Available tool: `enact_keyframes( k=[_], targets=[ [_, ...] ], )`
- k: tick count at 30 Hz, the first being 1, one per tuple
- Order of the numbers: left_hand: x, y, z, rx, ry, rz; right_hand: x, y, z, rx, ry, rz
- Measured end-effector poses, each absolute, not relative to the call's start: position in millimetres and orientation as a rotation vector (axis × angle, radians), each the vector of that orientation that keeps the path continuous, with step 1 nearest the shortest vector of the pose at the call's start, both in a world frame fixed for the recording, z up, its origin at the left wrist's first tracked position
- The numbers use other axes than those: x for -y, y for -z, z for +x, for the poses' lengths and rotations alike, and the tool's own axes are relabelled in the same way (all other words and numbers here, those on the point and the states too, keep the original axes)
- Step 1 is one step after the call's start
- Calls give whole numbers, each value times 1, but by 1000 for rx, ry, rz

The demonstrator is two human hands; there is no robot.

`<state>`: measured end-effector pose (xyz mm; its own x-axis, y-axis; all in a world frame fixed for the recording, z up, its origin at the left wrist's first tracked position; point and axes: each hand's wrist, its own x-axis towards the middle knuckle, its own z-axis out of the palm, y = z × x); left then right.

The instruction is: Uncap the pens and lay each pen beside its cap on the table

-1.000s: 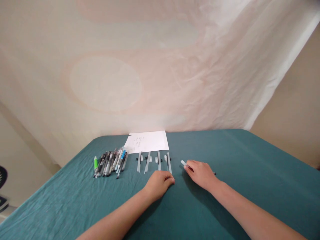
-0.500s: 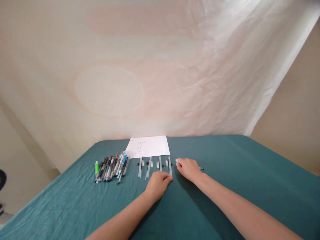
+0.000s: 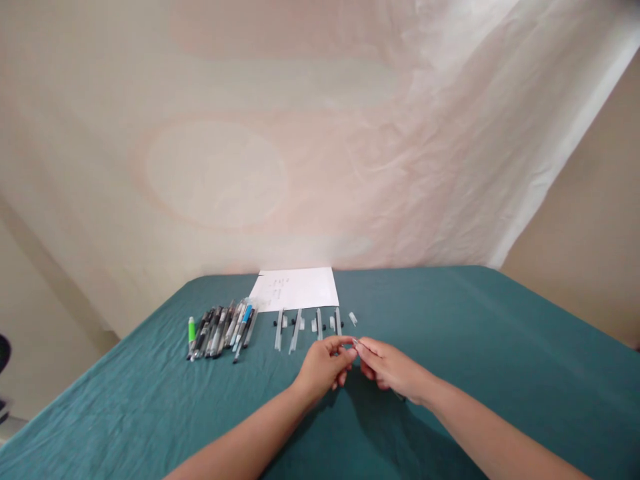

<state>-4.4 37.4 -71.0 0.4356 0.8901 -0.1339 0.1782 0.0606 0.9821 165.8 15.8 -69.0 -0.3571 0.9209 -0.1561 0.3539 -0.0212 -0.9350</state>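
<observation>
My left hand [image 3: 324,365] and my right hand [image 3: 387,364] meet fingertip to fingertip above the teal tablecloth [image 3: 450,347]. Both pinch a thin pen part [image 3: 354,344] between them; most of it is hidden by the fingers. Just beyond the hands lies a row of clear pen barrels [image 3: 307,325] with small black and clear parts beside them. A small clear cap [image 3: 353,319] lies alone at the right end of that row.
A bundle of several assembled pens [image 3: 223,328], one with a green cap, lies at the left. A white sheet of paper [image 3: 295,289] sits at the table's far edge against a pale draped cloth backdrop [image 3: 300,133].
My right hand left the clear cap on the table at the row's right end and drew back. My left hand lifted off the cloth, and both hands came together on a thin pen part.
</observation>
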Motion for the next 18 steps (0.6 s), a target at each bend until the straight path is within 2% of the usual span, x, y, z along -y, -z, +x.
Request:
enact_keyframes(
  k=[2, 4, 8, 18],
  targets=[
    [-37, 71, -3, -974, -710, 1353, -9, 68, 161, 1439, -1696, -1196],
    [-37, 70, -4, -950, -728, 1295, -6, 68, 158, 1292, -1841, -1058],
    [-41, 68, -9, -937, -806, 1211, -10, 69, 160, 1193, -1956, -885],
    [-60, 62, -23, -814, -1188, 922, -15, 74, 177, 1147, -2268, -795]
  ],
)
